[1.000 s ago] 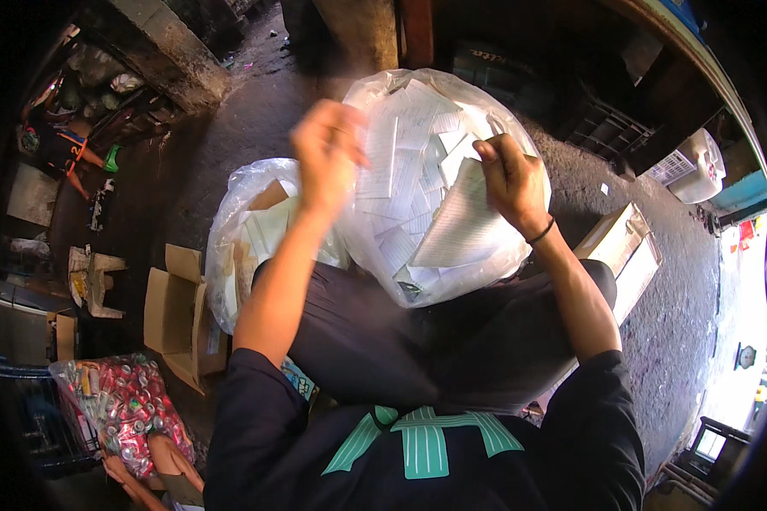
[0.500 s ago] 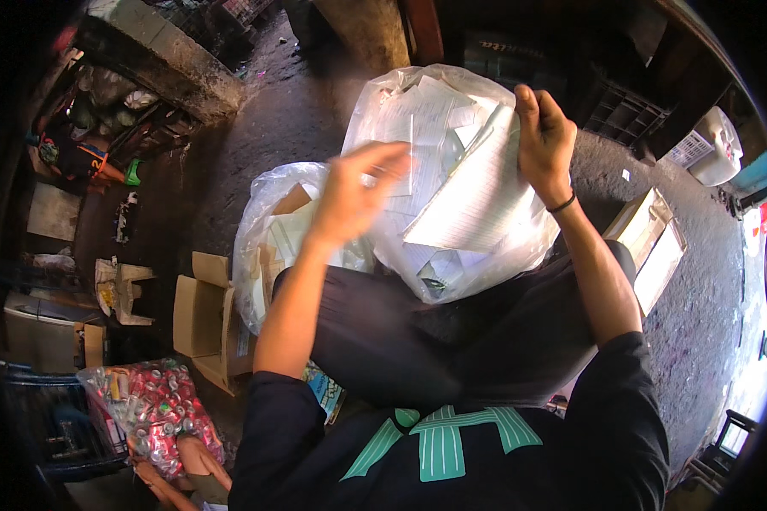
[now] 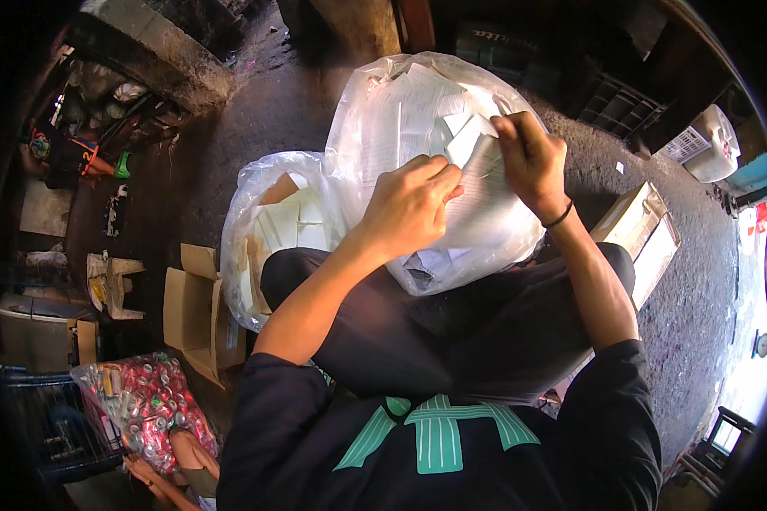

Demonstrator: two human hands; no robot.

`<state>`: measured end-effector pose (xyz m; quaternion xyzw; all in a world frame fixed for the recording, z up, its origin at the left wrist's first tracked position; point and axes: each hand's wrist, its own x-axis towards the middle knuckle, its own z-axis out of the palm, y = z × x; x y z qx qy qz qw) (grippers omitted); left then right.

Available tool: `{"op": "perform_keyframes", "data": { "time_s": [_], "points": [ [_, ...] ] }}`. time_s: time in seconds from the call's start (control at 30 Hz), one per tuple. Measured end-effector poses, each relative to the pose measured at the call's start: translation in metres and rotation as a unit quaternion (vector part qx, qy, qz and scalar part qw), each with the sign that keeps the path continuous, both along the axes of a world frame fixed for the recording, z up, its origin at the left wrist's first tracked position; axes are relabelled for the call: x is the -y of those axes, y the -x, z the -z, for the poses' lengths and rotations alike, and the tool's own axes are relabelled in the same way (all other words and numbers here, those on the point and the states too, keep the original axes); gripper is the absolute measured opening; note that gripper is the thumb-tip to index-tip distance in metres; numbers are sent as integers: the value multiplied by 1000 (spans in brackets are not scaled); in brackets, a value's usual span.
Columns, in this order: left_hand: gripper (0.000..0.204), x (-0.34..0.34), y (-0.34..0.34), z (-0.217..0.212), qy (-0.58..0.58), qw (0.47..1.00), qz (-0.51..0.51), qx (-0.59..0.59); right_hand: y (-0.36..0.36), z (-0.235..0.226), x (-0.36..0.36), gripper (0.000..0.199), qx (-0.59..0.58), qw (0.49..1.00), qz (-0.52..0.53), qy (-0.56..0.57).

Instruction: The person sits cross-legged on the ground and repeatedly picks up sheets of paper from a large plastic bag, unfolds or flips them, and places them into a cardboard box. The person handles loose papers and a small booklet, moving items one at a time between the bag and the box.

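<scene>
Over a clear plastic bag (image 3: 349, 128) filled with white papers, a lined paper sheet (image 3: 486, 213) hangs between my hands, partly blurred. The upper edge of the sheet is in the closed fingers of my right hand (image 3: 535, 166), which has a dark band at the wrist. My left hand (image 3: 413, 204) is closed in a pinch at the sheet's left side; its fingertips partly hide what they grip. Loose papers (image 3: 392, 128) fill the bag beneath. To the left, against my knee, sits a second clear bag (image 3: 240, 213) holding paper and brown cardboard pieces.
An open cardboard box (image 3: 187, 315) stands at left, another box (image 3: 639, 234) at right. A bag of crushed red cans (image 3: 153, 409) lies lower left, beside another person's arm and leg (image 3: 192, 456). A white jug (image 3: 714, 145) and dark crate (image 3: 618, 106) are far right.
My left hand has moved right and closed at the sheet, where it was blurred with fingers extended. My right hand has dropped slightly, still holding the sheet. The view has shifted a little.
</scene>
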<state>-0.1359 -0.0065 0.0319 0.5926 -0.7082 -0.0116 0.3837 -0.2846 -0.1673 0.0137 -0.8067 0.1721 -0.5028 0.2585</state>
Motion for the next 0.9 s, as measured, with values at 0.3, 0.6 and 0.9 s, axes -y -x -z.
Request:
{"op": "perform_keyframes", "data": {
  "time_s": [0.3,0.6,0.9],
  "points": [
    [19,-22,-86,-2,27,964,-181,-193,14,-5,35,30,30,993,115,17],
    [47,-20,-31,25,-188,879,-11,-437,-13,-2,39,30,164,974,128,-84],
    [41,-18,-37,12,-170,807,-19,-566,-5,62,-53,94,341,525,-303,-719]
  ]
}}
